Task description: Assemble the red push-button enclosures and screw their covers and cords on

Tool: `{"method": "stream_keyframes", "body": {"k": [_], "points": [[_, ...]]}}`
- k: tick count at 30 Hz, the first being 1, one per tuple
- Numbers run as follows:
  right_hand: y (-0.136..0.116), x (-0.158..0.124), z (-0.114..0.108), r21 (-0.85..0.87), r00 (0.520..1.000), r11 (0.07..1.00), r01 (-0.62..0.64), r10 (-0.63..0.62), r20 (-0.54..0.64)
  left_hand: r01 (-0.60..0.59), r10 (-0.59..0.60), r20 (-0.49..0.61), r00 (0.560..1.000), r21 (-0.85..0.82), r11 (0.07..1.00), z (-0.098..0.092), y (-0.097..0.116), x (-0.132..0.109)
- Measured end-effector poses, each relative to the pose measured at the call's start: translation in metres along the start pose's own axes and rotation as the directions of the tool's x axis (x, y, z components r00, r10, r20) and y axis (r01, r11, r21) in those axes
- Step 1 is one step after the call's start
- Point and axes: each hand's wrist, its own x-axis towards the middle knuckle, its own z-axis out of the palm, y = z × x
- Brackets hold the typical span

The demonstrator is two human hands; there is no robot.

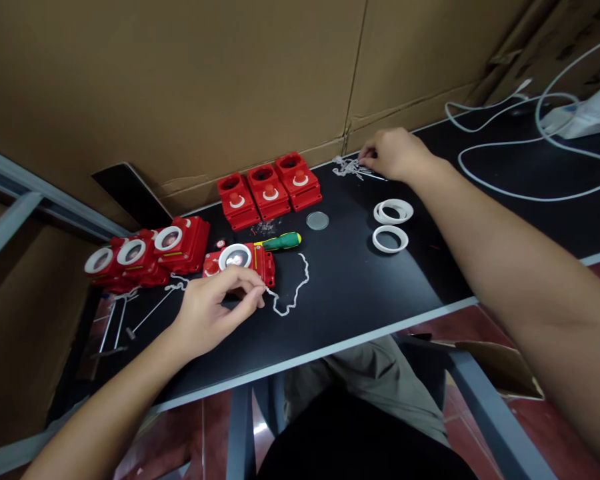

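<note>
My left hand [220, 303] pinches one end of a thin white chain-like cord [296, 301], whose loose part curls over the black table. Just behind that hand lies a red box with a white ring and a round clear window [236, 257], partly covered by my fingers. A green and yellow screwdriver [283, 241] rests behind this box. My right hand [393, 153] is at the back of the table, fingers closed at the edge of a small tangled pile of white pieces [349, 167]. What its fingertips hold is hidden.
Three red boxes with open round holes [264, 190] stand at the back; three with white rings [167, 247] sit at the left. A clear disc [317, 221], loose white rings [390, 240], a dark flat panel [130, 193] and a white cable [510, 197] are also around. Cardboard [260, 73] walls the back.
</note>
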Motion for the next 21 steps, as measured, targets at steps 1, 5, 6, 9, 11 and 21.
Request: {"method": "stream_keyframes", "body": {"k": [1, 5, 6, 9, 11, 21], "points": [[-0.0006, -0.001, -0.0009, 0.011, 1.0, 1.0, 0.003, -0.003, -0.01, -0.011, 0.011, -0.002, 1.0, 0.003, 1.0, 0.0002, -0.0003, -0.0002], [-0.0008, -0.0032, -0.0034, 0.036, 1.0, 0.999, 0.004, -0.004, -0.01, -0.033, 0.033, 0.005, 0.999, 0.014, 0.999, 0.0001, -0.0023, -0.001], [-0.0005, -0.0035, -0.0037, 0.035, 1.0, 0.999, 0.007, -0.007, -0.007, -0.035, 0.034, 0.008, 0.999, 0.017, 0.999, -0.0001, -0.0027, -0.001], [0.0003, -0.0042, -0.0043, 0.019, 0.999, 0.999, 0.036, -0.036, 0.001, -0.041, 0.041, 0.015, 0.999, 0.023, 0.999, -0.001, -0.0032, -0.0006], [-0.0002, -0.0045, -0.0041, 0.002, 0.999, 0.999, 0.053, -0.053, 0.008, -0.049, 0.049, 0.016, 0.999, 0.026, 0.998, -0.0012, -0.0031, -0.0003], [-0.0047, 0.0007, 0.0022, -0.065, 0.996, 0.995, 0.079, -0.075, 0.051, -0.087, 0.086, 0.004, 0.996, 0.05, 0.995, -0.0013, 0.0002, 0.0013]]}}
